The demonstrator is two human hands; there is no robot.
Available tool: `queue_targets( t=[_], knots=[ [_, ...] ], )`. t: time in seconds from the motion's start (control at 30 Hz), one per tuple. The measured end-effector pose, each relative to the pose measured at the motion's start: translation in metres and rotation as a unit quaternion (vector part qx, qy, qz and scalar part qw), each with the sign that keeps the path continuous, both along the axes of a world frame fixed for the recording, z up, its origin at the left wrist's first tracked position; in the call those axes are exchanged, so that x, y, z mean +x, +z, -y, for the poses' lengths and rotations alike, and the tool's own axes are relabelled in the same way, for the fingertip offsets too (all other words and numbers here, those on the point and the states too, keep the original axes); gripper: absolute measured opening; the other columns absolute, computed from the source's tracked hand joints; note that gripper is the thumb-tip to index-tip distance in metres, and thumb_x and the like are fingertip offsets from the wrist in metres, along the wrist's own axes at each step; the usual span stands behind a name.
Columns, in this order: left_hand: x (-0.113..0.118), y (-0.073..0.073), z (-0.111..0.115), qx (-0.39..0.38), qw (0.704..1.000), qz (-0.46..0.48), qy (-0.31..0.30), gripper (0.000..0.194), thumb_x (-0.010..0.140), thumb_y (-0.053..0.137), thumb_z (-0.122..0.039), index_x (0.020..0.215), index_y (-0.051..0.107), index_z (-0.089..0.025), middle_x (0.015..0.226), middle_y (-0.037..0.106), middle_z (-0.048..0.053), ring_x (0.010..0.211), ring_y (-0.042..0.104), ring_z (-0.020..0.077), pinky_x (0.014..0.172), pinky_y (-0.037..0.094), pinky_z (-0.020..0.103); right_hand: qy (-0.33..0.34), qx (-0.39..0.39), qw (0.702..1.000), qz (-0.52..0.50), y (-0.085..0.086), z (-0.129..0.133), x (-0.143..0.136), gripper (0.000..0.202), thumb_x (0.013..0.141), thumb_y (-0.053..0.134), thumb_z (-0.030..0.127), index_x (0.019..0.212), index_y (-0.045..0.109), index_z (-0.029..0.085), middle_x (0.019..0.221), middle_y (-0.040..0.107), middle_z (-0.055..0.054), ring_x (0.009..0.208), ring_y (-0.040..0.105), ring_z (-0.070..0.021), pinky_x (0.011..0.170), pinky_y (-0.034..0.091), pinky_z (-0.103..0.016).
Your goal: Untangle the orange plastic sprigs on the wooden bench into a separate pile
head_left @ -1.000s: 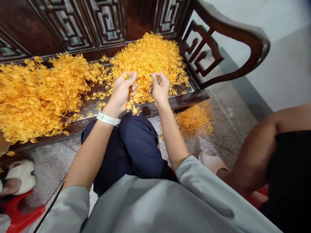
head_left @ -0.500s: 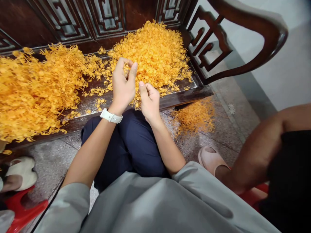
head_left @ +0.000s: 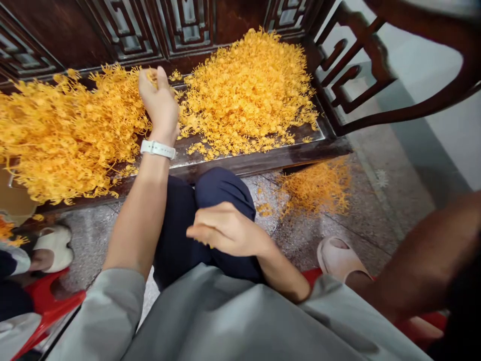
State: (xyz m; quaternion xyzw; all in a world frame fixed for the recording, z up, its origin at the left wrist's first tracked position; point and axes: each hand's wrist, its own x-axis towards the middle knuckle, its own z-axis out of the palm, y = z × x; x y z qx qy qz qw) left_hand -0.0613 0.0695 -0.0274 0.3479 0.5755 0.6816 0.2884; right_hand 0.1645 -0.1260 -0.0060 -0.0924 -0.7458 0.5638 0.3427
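Two heaps of orange plastic pieces lie on the dark wooden bench (head_left: 240, 163). The right heap (head_left: 250, 95) is of small, many-legged, spider-like pieces. In the left heap (head_left: 71, 135) similar pieces are tangled with thin stems. My left hand (head_left: 160, 105), with a white watch band (head_left: 158, 149) at the wrist, reaches to the right end of the left heap. Its thumb and fingers are apart, and their tips are partly lost against the orange. Over my lap my right hand (head_left: 229, 230) is closed, palm down. Bits of orange peek out under its fingers; most of what it holds is hidden.
Thin orange strands (head_left: 317, 188) are heaped on the floor under the bench's right end. A carved armrest (head_left: 361, 75) rises at the right. People sit close on both sides; a pink slipper (head_left: 341, 258) and a red stool (head_left: 52, 306) show. A cardboard box (head_left: 15, 195) stands at left.
My hands were close together in front of the right heap. The left has moved left to the other heap, and the right has drawn back over my lap. The view has shifted left.
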Motion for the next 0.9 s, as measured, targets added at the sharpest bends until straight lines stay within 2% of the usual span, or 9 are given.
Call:
queue_targets(
  t=[0.1, 0.17, 0.23, 0.3, 0.37, 0.43, 0.67, 0.77, 0.9],
  knots=[
    [-0.005, -0.002, 0.001, -0.068, 0.996, 0.056, -0.011, 0.026, 0.121, 0.037, -0.035, 0.097, 0.035, -0.025, 0.068, 0.025, -0.006, 0.058, 0.023, 0.0102, 0.058, 0.019, 0.03, 0.135, -0.023, 0.991, 0.015, 0.016, -0.017, 0.016, 0.038, 0.107, 0.068, 0.037, 0.076, 0.061, 0.017, 0.068, 0.059, 0.001, 0.061, 0.053, -0.0076, 0.061, 0.041, -0.022],
    [0.005, -0.003, 0.008, -0.092, 0.991, 0.085, -0.053, 0.032, 0.117, 0.047, -0.052, 0.101, 0.045, -0.024, 0.067, 0.032, -0.006, 0.061, 0.03, 0.0095, 0.061, 0.025, 0.029, 0.125, -0.114, 0.984, -0.057, 0.018, -0.052, 0.017, 0.041, 0.102, 0.072, 0.048, 0.076, 0.062, 0.018, 0.066, 0.059, 0.001, 0.058, 0.053, -0.0087, 0.058, 0.041, -0.022],
    [0.017, -0.002, 0.016, -0.093, 0.987, 0.112, -0.07, 0.039, 0.112, 0.052, -0.06, 0.103, 0.052, -0.022, 0.069, 0.04, -0.005, 0.063, 0.04, 0.0098, 0.063, 0.031, 0.029, 0.03, -0.268, 0.95, -0.156, 0.011, -0.092, 0.01, 0.049, 0.098, 0.069, 0.066, 0.082, 0.063, 0.02, 0.073, 0.064, 0.0, 0.062, 0.055, -0.0101, 0.059, 0.045, -0.022],
    [0.028, 0.003, 0.024, -0.078, 0.986, 0.132, -0.068, 0.043, 0.109, 0.056, -0.063, 0.101, 0.058, -0.021, 0.072, 0.048, -0.002, 0.064, 0.048, 0.0112, 0.062, 0.035, 0.029, -0.112, -0.424, 0.876, -0.201, 0.001, -0.123, -0.001, 0.058, 0.096, 0.058, 0.078, 0.089, 0.063, 0.021, 0.083, 0.068, -0.003, 0.069, 0.058, -0.0116, 0.063, 0.05, -0.023],
    [0.037, 0.009, 0.032, -0.053, 0.987, 0.137, -0.069, 0.044, 0.106, 0.06, -0.063, 0.099, 0.061, -0.02, 0.075, 0.054, 0.0, 0.065, 0.055, 0.0127, 0.058, 0.038, 0.027, -0.21, -0.503, 0.817, -0.189, -0.01, -0.136, -0.014, 0.062, 0.095, 0.053, 0.081, 0.097, 0.065, 0.02, 0.091, 0.069, -0.006, 0.074, 0.06, -0.0133, 0.065, 0.053, -0.025],
    [0.047, 0.014, 0.039, -0.042, 0.987, 0.126, -0.094, 0.045, 0.101, 0.065, -0.065, 0.098, 0.064, -0.021, 0.075, 0.058, 0.001, 0.062, 0.056, 0.013, 0.054, 0.039, 0.025, -0.263, -0.493, 0.811, -0.17, -0.02, -0.135, -0.024, 0.064, 0.094, 0.054, 0.082, 0.104, 0.067, 0.02, 0.092, 0.068, -0.006, 0.073, 0.06, -0.0144, 0.063, 0.052, -0.027],
    [0.09, 0.009, 0.044, 0.005, 0.977, -0.038, -0.208, 0.057, 0.097, 0.064, -0.075, 0.083, 0.069, -0.02, 0.081, 0.066, 0.005, 0.06, 0.054, 0.0125, 0.051, 0.038, 0.025, -0.332, -0.291, 0.89, -0.116, -0.031, -0.117, -0.032, 0.052, 0.087, 0.078, 0.068, 0.088, 0.053, 0.022, 0.073, 0.059, 0.003, 0.059, 0.049, -0.0087, 0.056, 0.039, -0.024],
    [0.097, 0.004, 0.041, 0.045, 0.972, -0.118, -0.196, 0.057, 0.101, 0.06, -0.072, 0.076, 0.066, -0.021, 0.073, 0.061, 0.003, 0.062, 0.052, 0.0137, 0.054, 0.039, 0.026, -0.333, -0.262, 0.9, -0.105, -0.032, -0.12, -0.021, 0.049, 0.088, 0.078, 0.066, 0.09, 0.053, 0.024, 0.063, 0.049, 0.008, 0.051, 0.04, -0.0082, 0.05, 0.032, -0.024],
    [0.095, 0.004, 0.043, 0.055, 0.977, -0.123, -0.167, 0.054, 0.102, 0.059, -0.071, 0.076, 0.057, -0.023, 0.06, 0.048, -0.002, 0.051, 0.044, 0.0126, 0.049, 0.034, 0.027, -0.376, -0.213, 0.893, -0.126, -0.03, -0.122, -0.006, 0.047, 0.092, 0.075, 0.066, 0.095, 0.053, 0.024, 0.065, 0.047, 0.008, 0.051, 0.038, -0.008, 0.049, 0.03, -0.024]
  ],
)
